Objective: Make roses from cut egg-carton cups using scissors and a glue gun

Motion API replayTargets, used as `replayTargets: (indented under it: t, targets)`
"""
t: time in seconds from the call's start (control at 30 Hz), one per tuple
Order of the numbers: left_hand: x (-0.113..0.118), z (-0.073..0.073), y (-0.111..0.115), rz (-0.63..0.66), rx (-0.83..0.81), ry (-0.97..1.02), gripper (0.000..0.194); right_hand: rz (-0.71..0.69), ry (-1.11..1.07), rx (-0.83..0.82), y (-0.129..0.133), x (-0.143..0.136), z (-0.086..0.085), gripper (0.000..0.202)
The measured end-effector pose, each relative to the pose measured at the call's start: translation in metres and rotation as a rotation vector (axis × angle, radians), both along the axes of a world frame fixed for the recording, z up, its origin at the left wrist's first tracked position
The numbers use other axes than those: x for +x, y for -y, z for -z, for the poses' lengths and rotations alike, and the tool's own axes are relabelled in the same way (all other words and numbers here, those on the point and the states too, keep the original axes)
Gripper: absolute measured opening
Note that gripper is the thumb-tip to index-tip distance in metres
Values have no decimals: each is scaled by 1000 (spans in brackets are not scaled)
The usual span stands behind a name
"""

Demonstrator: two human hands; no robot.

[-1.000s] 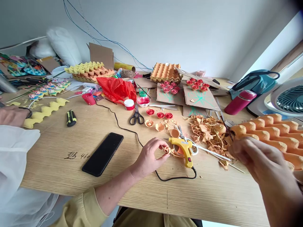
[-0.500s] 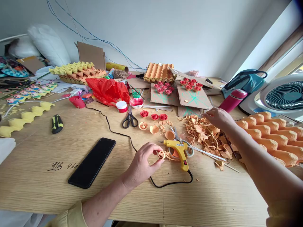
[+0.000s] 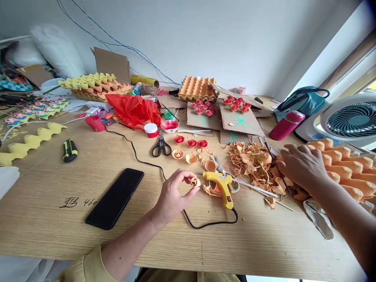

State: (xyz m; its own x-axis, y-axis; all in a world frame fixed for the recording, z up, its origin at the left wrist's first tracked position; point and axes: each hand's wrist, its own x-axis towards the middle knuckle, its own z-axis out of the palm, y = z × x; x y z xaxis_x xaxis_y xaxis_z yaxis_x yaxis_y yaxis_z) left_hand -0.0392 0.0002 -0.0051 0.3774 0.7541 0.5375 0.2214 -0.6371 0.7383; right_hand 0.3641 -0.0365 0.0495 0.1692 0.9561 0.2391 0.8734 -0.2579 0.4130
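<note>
Between the thumb and fingers of my left hand [image 3: 175, 192] is a small orange paper-pulp rosebud [image 3: 195, 181], held above the table. A yellow glue gun [image 3: 221, 186] lies just right of it, on top of grey-handled scissors [image 3: 234, 186]. My right hand [image 3: 302, 164] reaches down between the pile of torn orange egg-carton scraps [image 3: 249, 160] and the orange egg tray [image 3: 343, 164]. Its fingertips are hidden, so what they touch cannot be made out. Near the glue gun stand an orange cup piece [image 3: 210, 166] and two orange flowers [image 3: 191, 158].
Black scissors [image 3: 161, 147], a black phone [image 3: 115, 198] and a screwdriver handle [image 3: 69, 150] lie on the left. Red flowers [image 3: 202, 108] sit on cardboard behind. A pink bottle [image 3: 286, 125] and a fan [image 3: 349, 120] are at right. The glue gun's black cord [image 3: 202, 227] loops in front.
My right hand has moved from the far side of the scrap pile rightward and nearer, to the egg tray's edge. My left hand has shifted slightly left and up with the rosebud.
</note>
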Motion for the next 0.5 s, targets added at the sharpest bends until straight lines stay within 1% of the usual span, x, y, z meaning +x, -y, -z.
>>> replayTargets:
  t: [0.1,0.13,0.17,0.2,0.23,0.27,0.3,0.33,0.37,0.43,0.47,0.5]
  targets:
    - [1,1,1,28,-7,2,18,-10,-16,77,16,-33,-3,33]
    - [2,1,2,38,-10,1,18,-47,-53,118,19,-50,-4,31]
    - [3,1,3,46,-13,-3,19,-143,-219,185,20,-69,-5,27]
    - [4,0,5,53,-14,-6,19,-248,-455,200,19,-90,-5,30]
    - [4,-1,6,62,-12,-9,19,-351,-724,170,18,-112,-4,37]
    - [4,-2,7,70,-7,-10,19,-424,-969,87,15,-134,-2,44]
    - [3,-3,8,78,0,-10,18,-504,-1167,-26,13,-154,0,54]
    - [3,-4,9,84,11,-6,18,-583,-1307,-150,10,-171,2,60]
    - [2,-5,9,86,20,0,18,-640,-1395,-272,9,-185,4,58]
    - [-1,-7,9,79,24,17,18,-670,-1435,-442,10,-196,7,33]
    - [-1,-7,8,70,18,26,18,-673,-1426,-489,13,-193,8,25]
    - [-2,-7,7,59,6,34,19,-670,-1419,-492,18,-184,8,28]
